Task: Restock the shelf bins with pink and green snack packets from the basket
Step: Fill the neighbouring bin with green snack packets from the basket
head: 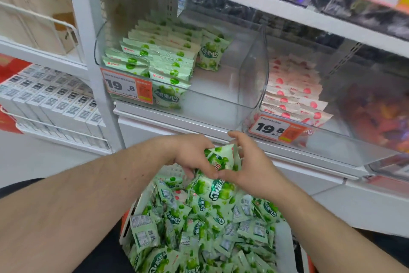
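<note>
White perforated plastic basket (170, 172) sits low in front of the shelf, heaped with crinkly green foil snack packets (199, 224), too many to count; one pinkish packet (180, 197) peeks out near the top of the heap.

Left hand (190, 157) and right hand (250, 166) meet above the basket, fingers of both curled round a small bunch of green packets (221, 157) held upright between them; number in the bunch cannot be told.

Two clear rigid plastic shelf bins with curved fronts. Left bin (243, 87): green packets (159, 56) stacked in rows on its left side, right part bare. Right bin (354, 140): pink packets (294, 95) in overlapping layers.

Two orange-and-white price tags, each reading 19.8: one (127, 87) on the left bin's front, one (276, 129) on the right's.
</note>
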Motion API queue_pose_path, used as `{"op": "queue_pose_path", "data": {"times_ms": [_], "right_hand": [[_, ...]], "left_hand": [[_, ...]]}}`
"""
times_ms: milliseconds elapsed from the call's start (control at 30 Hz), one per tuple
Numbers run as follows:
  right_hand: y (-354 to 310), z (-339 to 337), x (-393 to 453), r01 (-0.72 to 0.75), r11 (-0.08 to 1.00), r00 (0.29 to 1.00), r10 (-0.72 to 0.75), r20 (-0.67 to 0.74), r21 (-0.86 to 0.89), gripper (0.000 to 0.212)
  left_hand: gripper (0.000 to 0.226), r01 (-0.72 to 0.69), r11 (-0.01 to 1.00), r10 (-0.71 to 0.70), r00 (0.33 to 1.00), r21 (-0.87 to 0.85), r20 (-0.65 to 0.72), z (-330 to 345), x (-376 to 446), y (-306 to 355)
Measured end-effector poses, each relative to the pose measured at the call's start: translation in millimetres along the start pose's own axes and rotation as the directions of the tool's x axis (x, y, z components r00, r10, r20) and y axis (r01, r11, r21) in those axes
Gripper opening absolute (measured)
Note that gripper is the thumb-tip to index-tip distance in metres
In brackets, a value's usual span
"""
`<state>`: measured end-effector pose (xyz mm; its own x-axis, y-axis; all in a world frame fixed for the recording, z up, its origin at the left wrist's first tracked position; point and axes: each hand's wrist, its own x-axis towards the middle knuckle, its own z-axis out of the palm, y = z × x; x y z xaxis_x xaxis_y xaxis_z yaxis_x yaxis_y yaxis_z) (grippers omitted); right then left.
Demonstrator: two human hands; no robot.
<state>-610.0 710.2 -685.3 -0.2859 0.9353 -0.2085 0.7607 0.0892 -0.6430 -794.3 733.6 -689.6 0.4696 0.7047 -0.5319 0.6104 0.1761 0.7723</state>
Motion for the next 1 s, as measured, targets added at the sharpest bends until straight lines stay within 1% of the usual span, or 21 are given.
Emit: {"op": "queue_pose_path", "data": {"times_ms": [67,100,133,167,200,267,333,400,500,533,567,600,667,700,767,800,833,867,933,967,1000], "right_hand": [[-0.7,0.0,-9.3,-0.085,0.995,0.958,0.094,-0.271,0.045,0.082],[-0.6,-1.4,-12.5,-0.127,0.987,0.927,0.154,-0.343,0.1,0.071],[-1.0,-3.6,-14.3,-0.17,0.97,0.91,0.222,-0.351,0.173,0.058],[-1.0,-5.4,-14.4,-0.191,0.949,0.91,0.267,-0.317,0.25,0.044],[0.2,-6.0,-13.0,-0.195,0.928,0.918,0.287,-0.275,0.318,0.031],[-0.6,-7.2,-11.0,-0.157,0.908,0.932,0.266,-0.244,0.388,0.014],[-2.8,-12.3,-8.9,-0.073,0.937,0.947,0.172,-0.27,0.342,0.011],[-7.1,-17.9,-8.1,0.0,0.976,0.964,0.058,-0.259,0.218,0.015],[-11.4,-21.4,-3.0,0.115,0.992,0.94,-0.126,-0.317,-0.055,0.017],[-12.7,-22.1,-0.1,0.123,0.986,0.931,-0.155,-0.331,-0.116,0.021],[-13.7,-23.6,2.2,0.12,0.985,0.933,-0.155,-0.326,-0.127,0.026],[-15.2,-25.5,3.1,0.11,0.99,0.945,-0.131,-0.299,-0.087,0.027],[-19.0,-26.9,1.0,0.081,0.993,0.976,-0.061,-0.207,0.089,0.025],[-18.2,-24.2,-1.7,0.073,0.986,0.985,-0.047,-0.169,0.151,0.028],[-12.2,-12.0,-7.3,0.064,0.974,0.991,-0.036,-0.131,0.217,0.036],[-6.9,-3.9,-9.2,0.043,0.958,0.994,-0.012,-0.113,0.284,0.038],[-0.5,3.3,-10.8,0.008,0.921,0.997,0.022,-0.072,0.391,0.039],[6.4,9.0,-12.6,-0.047,0.853,0.998,0.058,-0.004,0.519,0.039],[23.1,18.1,-14.6,-0.233,0.655,0.972,0.134,0.193,0.719,0.038],[34.6,23.1,-15.0,-0.326,0.586,0.945,0.189,0.266,0.742,0.042],[47.6,29.3,-15.2,-0.405,0.564,0.914,0.265,0.307,0.72,0.044]], "left_hand": [[0.021,-0.032,0.978,0.015,0.996,-0.205,-0.083,-3.6,-0.5,0.2],[0.021,-0.047,0.944,0.005,0.992,-0.327,-0.127,-4.2,-0.6,1.0],[0.02,-0.066,0.896,-0.008,0.986,-0.439,-0.164,-4.0,0.1,2.1],[0.019,-0.088,0.85,-0.014,0.982,-0.52,-0.188,-2.6,0.9,3.6],[0.018,-0.104,0.821,-0.013,0.98,-0.562,-0.2,-1.0,1.8,4.6],[0.019,-0.115,0.814,0.003,0.981,-0.569,-0.194,1.0,1.4,6.9],[0.023,-0.104,0.843,0.032,0.989,-0.527,-0.144,-1.5,-2.3,9.6],[0.029,-0.096,0.866,0.056,0.994,-0.49,-0.096,-6.3,-6.1,10.4],[0.036,-0.123,0.89,0.088,0.991,-0.44,-0.099,-6.0,-8.4,9.4],[0.04,-0.142,0.898,0.107,0.989,-0.417,-0.106,-4.6,-8.2,9.2],[0.044,-0.165,0.903,0.13,0.985,-0.397,-0.112,-3.4,-7.6,8.8],[0.046,-0.184,0.906,0.15,0.982,-0.38,-0.118,-2.6,-7.2,8.7],[0.048,-0.2,0.922,0.175,0.979,-0.332,-0.105,-2.4,-7.1,7.7],[0.046,-0.197,0.932,0.181,0.98,-0.304,-0.081,-1.5,-7.4,7.2],[0.038,-0.185,0.948,0.181,0.983,-0.259,-0.038,3.5,-7.0,5.5],[0.034,-0.177,0.956,0.173,0.984,-0.234,-0.035,7.3,-6.2,4.8],[0.033,-0.166,0.967,0.162,0.986,-0.191,-0.036,11.3,-4.9,3.4],[0.035,-0.154,0.981,0.152,0.988,-0.121,-0.031,14.8,-3.8,1.9],[0.041,-0.119,0.989,0.12,0.993,0.089,0.0,19.0,-1.2,-1.0],[0.044,-0.088,0.977,0.085,0.996,0.196,0.024,20.2,-0.3,-2.9],[0.048,-0.055,0.956,0.043,0.998,0.288,0.047,21.4,0.6,-5.0]]}}
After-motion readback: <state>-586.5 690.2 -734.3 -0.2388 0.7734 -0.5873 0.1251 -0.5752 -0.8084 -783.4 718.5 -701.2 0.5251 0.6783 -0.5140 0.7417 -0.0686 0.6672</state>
